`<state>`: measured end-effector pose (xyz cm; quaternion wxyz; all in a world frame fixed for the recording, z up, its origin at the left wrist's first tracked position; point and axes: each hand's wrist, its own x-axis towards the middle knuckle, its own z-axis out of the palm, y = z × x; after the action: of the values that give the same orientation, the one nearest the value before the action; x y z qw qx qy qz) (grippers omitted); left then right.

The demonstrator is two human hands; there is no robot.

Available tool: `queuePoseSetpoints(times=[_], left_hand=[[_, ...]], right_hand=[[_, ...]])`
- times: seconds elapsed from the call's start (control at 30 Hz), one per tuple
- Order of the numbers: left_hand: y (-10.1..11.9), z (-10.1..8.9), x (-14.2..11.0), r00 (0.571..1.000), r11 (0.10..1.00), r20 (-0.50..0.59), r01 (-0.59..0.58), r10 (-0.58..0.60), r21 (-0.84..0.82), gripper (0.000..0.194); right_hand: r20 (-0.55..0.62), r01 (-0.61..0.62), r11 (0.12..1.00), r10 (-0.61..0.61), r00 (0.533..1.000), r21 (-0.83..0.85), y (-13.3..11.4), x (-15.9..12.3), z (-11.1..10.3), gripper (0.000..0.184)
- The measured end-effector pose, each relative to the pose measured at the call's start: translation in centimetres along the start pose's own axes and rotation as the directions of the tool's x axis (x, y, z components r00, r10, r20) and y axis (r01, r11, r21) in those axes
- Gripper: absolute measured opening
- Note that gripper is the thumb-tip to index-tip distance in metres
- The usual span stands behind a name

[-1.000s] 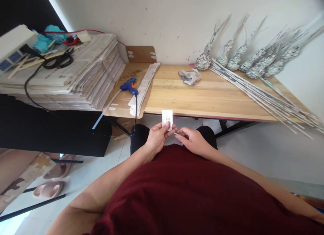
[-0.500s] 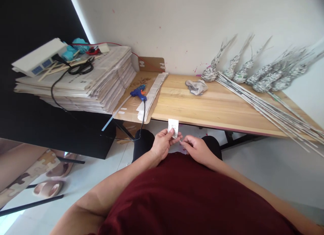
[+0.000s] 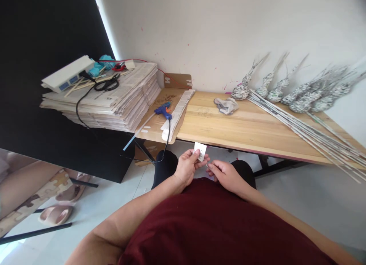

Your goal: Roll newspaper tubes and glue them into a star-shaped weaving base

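Slip [image 3: 201, 148] lower in view, near bench [image 3: 228, 128]

A home craft corner, with slippers [image 3: 51, 214] on the tiled floor [image 3: 126, 208] and newspapers [image 3: 143, 93], glue gun [image 3: 164, 110] and woven paper pieces [image 3: 240, 92] along the worktop [image 3: 211, 125]

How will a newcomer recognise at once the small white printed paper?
Find the long pale wooden table, then look just below its front edge, at the bare left hand. It holds the small white printed paper, far shorter than the long pale paper strips beyond.
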<state>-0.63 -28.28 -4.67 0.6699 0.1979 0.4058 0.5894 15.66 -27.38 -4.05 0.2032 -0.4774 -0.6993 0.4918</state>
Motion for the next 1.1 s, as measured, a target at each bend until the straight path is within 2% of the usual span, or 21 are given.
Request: queuePoseSetpoints(times=[0.13, 0.3, 0.5, 0.7, 0.87, 0.97, 1.1], left_hand=[[0.13, 0.05, -0.13, 1.000, 1.000, -0.001, -0.001, 0.001, -0.006, 0.024], [0.17, -0.03, -0.08, 1.000, 1.000, -0.020, 0.006, -0.006, -0.015, 0.024], [0.07, -0.17, 0.08, 1.000, 1.000, -0.016, 0.010, -0.011, -0.017, 0.023], [0.21, -0.09, -0.20, 0.999, 0.999, 0.042, 0.013, -0.015, 0.049, 0.026], [0.39, -0.05, -0.15, 1.000, 0.999, 0.011, 0.028, -0.029, 0.045, 0.024], [0.44, -0.10, -0.05, 1.000, 0.999, -0.018, 0.025, -0.024, 0.022, 0.021], [0.36, -0.25, 0.04, 0.999, 0.999, -0.044, 0.032, -0.032, -0.002, 0.018]], right_hand=[[-0.084, 0.081, 0.990, -0.091, 0.992, -0.112, -0.10, 0.01, 0.03, 0.027], [0.009, 0.025, 0.999, -0.024, 1.000, -0.040, 0.08, 0.02, 0.18, 0.034], [-0.105, 0.097, 0.988, -0.110, 0.988, -0.118, -0.27, 0.03, 0.19, 0.026], [-0.106, 0.066, 0.991, -0.078, 0.991, -0.113, -0.39, -0.13, 0.01, 0.027], [-0.129, 0.076, 0.989, -0.092, 0.987, -0.126, -0.55, -0.30, -0.01, 0.024], [-0.111, 0.090, 0.986, -0.106, 0.988, -0.139, -0.62, -0.25, -0.06, 0.027], [-0.033, 0.043, 0.992, -0.047, 0.998, -0.115, -0.22, -0.07, 0.08, 0.032]])
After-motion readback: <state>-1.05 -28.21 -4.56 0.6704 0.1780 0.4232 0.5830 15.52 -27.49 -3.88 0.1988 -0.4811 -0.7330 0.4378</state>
